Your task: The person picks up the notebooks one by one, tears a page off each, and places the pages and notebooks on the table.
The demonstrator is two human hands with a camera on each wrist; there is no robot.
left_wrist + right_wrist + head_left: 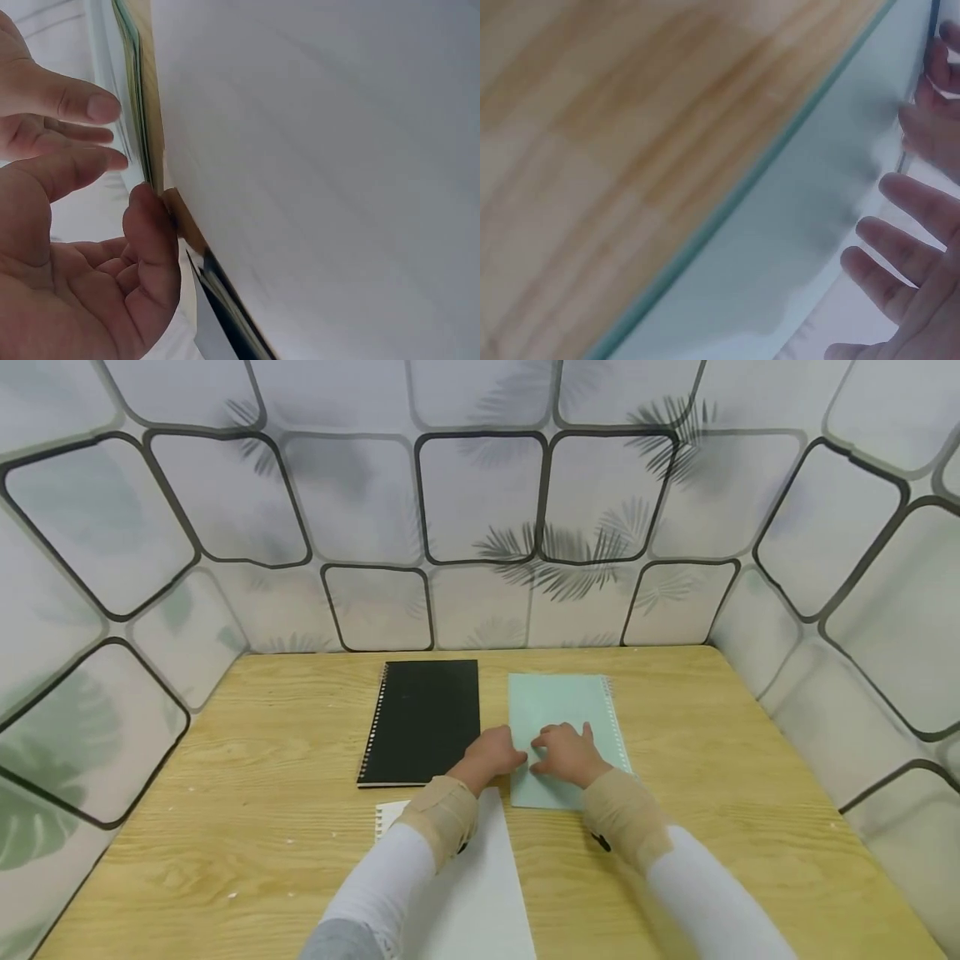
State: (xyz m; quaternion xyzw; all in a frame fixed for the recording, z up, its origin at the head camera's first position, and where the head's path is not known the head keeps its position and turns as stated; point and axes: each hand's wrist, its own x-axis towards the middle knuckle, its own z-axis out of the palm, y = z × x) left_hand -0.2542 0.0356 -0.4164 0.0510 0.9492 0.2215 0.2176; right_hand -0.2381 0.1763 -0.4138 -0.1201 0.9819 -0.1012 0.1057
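A mint-green spiral notebook (551, 697) lies closed on the wooden table with its coil to the right. My left hand (491, 754) is at its left long edge; in the left wrist view a bent finger (154, 232) touches the page edges, the thumb apart from it. Over the cover hovers my right hand (570, 756), fingers spread and gripping nothing; whether the tips touch is unclear. Left of them lies a black spiral notebook (427, 710), coil leftward. Beneath my left forearm is a white spiral notebook (480, 893), partly hidden by the sleeve.
The wooden table (720, 760) carries small white specks on its left part. A patterned fabric wall (480, 502) with dark rounded outlines and leaf prints encloses the back and both sides.
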